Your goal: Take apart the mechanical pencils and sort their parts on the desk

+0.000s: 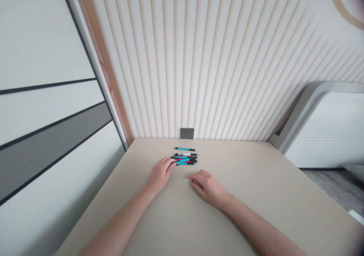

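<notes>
My left hand (161,172) is at the left end of a bunch of pens, with thumb and fingers pinched on a blue-and-black pen (183,160) that lies slantwise over the others. Beneath and beside it are a blue pen (186,164), a white-and-black pen (184,154) and some with red barrels, partly covered. A separate blue pen (184,149) lies a little farther back, nearly parallel to the bunch. My right hand (207,186) rests on the table in front of the pens, holding nothing, its fingers loosely bent and apart from the thumb.
The beige table (241,169) meets a ribbed white wall (196,59) at its back edge. A dark wall socket (187,133) sits just above that edge. A white-and-grey cabinet (51,135) stands at left, and a padded bed headboard (327,127) at right.
</notes>
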Demonstrator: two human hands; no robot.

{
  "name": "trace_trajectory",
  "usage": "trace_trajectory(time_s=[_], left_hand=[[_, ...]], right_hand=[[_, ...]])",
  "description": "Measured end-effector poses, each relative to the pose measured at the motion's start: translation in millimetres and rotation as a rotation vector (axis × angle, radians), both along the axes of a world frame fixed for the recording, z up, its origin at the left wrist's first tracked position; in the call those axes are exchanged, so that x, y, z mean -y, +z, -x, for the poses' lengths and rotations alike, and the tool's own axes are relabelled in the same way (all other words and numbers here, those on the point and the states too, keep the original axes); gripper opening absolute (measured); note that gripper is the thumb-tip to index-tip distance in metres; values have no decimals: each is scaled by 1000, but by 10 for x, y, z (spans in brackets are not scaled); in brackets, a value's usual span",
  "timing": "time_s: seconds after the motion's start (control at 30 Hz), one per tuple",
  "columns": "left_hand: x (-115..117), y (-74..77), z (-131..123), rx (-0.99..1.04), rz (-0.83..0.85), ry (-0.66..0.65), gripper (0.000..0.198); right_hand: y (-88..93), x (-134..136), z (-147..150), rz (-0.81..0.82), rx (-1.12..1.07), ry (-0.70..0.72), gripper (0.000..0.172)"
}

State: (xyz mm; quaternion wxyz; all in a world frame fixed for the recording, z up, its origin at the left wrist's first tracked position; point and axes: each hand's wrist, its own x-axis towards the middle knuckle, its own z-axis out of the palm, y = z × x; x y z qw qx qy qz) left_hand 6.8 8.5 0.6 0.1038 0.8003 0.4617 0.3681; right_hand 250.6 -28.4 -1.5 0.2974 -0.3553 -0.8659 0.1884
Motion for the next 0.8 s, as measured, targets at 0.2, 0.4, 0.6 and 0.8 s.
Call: trace_trajectory(time_s=[0.2,0.4,0.6,0.8], left_hand=[[-10,-18,-15,12,7,-32,21],[-8,-20,-9,6,18,-52,21],[-9,-22,3,-6,30,-51,21],[-20,-28,12,-10,32,-78,22]], right_hand=[[-33,2,84,-11,32,40,12],[-59,-28,80,36,-4,28,12],[-49,-37,75,78,-6,26,24],[-34,-79,-34,-17,-57,7,18]])
